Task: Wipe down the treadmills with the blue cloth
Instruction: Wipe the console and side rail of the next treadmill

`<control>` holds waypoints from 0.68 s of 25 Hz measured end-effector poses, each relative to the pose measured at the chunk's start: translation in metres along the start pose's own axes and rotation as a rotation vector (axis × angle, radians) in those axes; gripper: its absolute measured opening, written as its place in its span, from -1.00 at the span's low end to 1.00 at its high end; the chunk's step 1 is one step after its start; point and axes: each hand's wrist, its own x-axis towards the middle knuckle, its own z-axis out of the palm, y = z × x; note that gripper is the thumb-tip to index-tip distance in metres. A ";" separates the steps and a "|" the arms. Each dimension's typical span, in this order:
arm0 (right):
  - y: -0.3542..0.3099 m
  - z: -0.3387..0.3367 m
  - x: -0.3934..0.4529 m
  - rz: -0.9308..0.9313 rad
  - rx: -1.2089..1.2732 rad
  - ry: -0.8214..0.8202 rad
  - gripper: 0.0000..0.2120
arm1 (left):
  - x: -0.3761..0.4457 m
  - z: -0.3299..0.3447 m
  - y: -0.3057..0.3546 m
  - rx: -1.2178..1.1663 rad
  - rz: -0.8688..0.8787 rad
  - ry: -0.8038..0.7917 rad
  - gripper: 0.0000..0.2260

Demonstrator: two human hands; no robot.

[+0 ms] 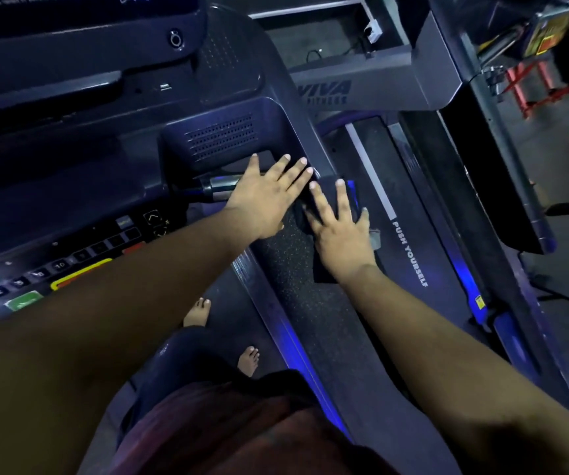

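Observation:
I stand on a dark treadmill and look down at its console [70,186]. My left hand [269,193] lies flat with straight fingers across the right edge of the console tray, over a chrome handle grip [216,186]. My right hand [339,231] presses, fingers spread, on the dark blue cloth [351,197], which is draped over the right handrail. Most of the cloth is hidden under that hand. A dark corner of the cloth hangs below the wrist.
A button panel [53,269] with yellow and green keys sits lower left. A second treadmill [413,207] printed "PUSH YOURSELF" runs along the right, with blue light strips. My bare feet [221,334] stand on the belt. Red gym frames [533,84] are far right.

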 end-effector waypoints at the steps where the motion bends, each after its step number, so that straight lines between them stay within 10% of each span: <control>1: 0.004 0.007 -0.017 -0.054 -0.042 0.001 -0.36 | -0.002 0.001 0.000 0.023 0.004 0.009 -0.01; 17: 0.045 0.068 -0.178 0.046 0.404 0.113 -0.19 | -0.034 -0.020 0.109 0.000 0.087 -0.046 -0.08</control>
